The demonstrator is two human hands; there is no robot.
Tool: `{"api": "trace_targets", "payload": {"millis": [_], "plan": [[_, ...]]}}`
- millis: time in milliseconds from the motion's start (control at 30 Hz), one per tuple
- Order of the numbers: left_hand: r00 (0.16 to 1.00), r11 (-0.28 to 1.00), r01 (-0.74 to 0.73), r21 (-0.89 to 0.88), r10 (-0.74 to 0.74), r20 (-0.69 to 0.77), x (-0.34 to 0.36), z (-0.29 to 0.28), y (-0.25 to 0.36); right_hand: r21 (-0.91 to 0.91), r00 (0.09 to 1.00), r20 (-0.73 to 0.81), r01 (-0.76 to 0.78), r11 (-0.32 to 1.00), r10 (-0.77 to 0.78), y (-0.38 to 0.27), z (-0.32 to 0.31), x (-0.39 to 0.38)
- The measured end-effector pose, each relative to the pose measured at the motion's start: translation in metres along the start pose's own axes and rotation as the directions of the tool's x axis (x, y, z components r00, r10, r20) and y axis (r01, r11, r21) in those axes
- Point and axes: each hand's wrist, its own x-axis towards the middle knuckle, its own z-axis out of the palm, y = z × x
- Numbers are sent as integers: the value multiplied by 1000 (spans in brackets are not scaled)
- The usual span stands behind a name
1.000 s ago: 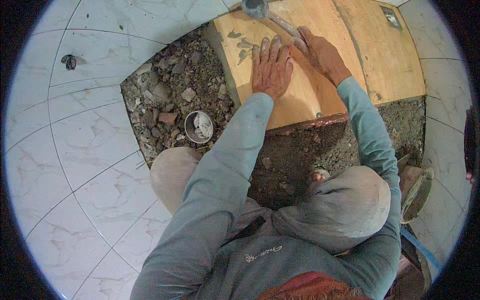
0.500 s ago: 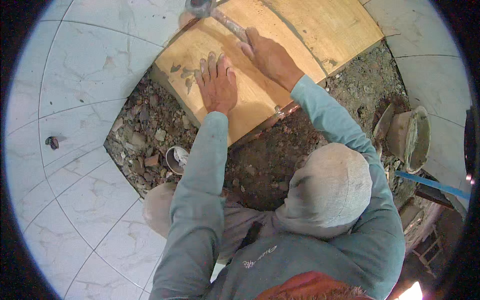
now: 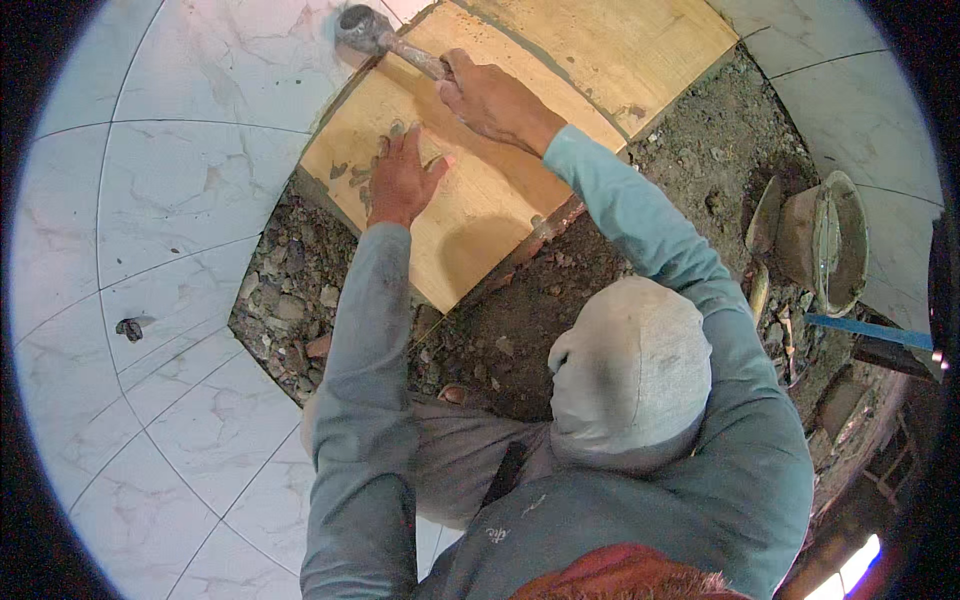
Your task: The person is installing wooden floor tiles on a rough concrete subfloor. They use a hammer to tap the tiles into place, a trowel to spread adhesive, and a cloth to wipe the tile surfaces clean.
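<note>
Head cam: our L hand [image 3: 404, 182] lies flat, fingers loosely spread, on a yellow tile [image 3: 475, 225]; our R hand [image 3: 497, 106] grips a mallet [image 3: 412, 55] by its handle, head nr tile's far-L edge. Tile's next to dirt [image 3: 505, 365].
</note>
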Motion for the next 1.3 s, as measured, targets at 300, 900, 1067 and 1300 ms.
{"api": "trace_targets", "payload": {"millis": [300,900,1067,1300], "plan": [[990,998,38,40,-43,132,9,-12,-4,-156,999,13,49,987,-47,4,-9,7],[992,981,-26,-193,49,119,11,14,-28,-347,996,84,52,937,-24,-10,-71,-197],[997,985,-49,164,39,60,11,20,-28,-477,952,105,-204,855,286,14,-68,-221],[987,983,-133,130,119,107,15,8,-25,-368,998,-49,-58,928,43,5,-84,-232]]}}
